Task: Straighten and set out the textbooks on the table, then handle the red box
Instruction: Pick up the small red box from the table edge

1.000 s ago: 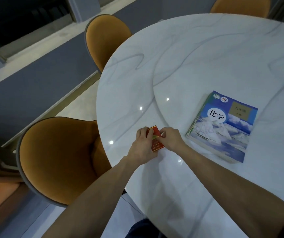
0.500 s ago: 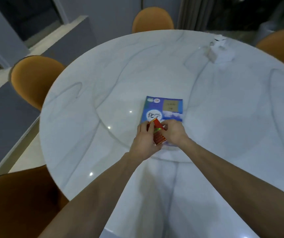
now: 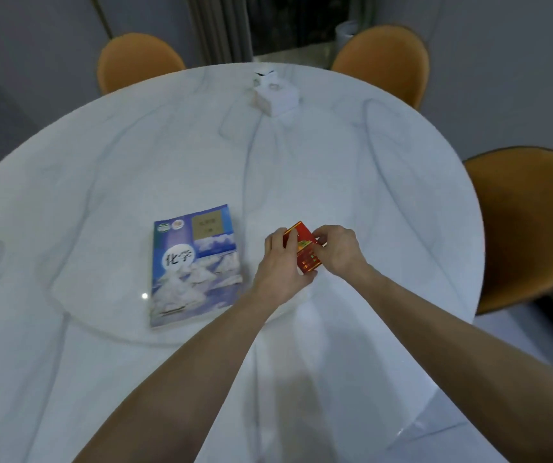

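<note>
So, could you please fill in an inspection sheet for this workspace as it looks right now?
Surface: round white marble-look table, with an inset round centre section.
Job's things: blue textbook lies flat, cover up, left of the hands; red box held between both hands above the table.
Clutter: small white box-like item near the far edge; too blurred to identify.
Grippers: left hand and right hand both grip the red box.
Cables: nothing seen.
Surroundings: orange chairs around the table, grey walls, dark curtains behind.
</note>
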`<state>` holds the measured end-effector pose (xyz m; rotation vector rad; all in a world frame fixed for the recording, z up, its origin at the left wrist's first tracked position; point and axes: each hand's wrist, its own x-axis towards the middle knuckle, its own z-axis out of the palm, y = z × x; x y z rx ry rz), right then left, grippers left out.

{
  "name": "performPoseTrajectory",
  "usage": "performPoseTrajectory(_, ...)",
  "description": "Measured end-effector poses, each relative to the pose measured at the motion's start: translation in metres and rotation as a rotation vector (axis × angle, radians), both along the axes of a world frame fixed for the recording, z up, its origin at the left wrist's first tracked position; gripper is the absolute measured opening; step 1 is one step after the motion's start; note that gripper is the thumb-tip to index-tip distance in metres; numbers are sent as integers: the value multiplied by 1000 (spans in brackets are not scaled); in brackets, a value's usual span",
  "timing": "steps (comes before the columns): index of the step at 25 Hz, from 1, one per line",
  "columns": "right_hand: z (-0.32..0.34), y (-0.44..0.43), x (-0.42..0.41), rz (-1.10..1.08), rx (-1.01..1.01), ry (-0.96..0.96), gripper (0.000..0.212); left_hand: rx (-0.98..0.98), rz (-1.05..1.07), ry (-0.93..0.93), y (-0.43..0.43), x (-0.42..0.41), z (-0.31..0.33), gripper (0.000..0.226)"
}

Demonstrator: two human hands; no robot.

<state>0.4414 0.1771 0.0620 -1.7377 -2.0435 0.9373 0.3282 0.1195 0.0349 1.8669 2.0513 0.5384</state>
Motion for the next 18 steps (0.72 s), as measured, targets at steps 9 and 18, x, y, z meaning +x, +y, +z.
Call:
performPoseTrajectory(9,-21,48,94,-180,-33,30,26,-59,-156,-9,68,84,-20,86)
performPoseTrajectory(18,-63,104,162,-346,-70,68,26,-123,-274,8,141,151,-52,85)
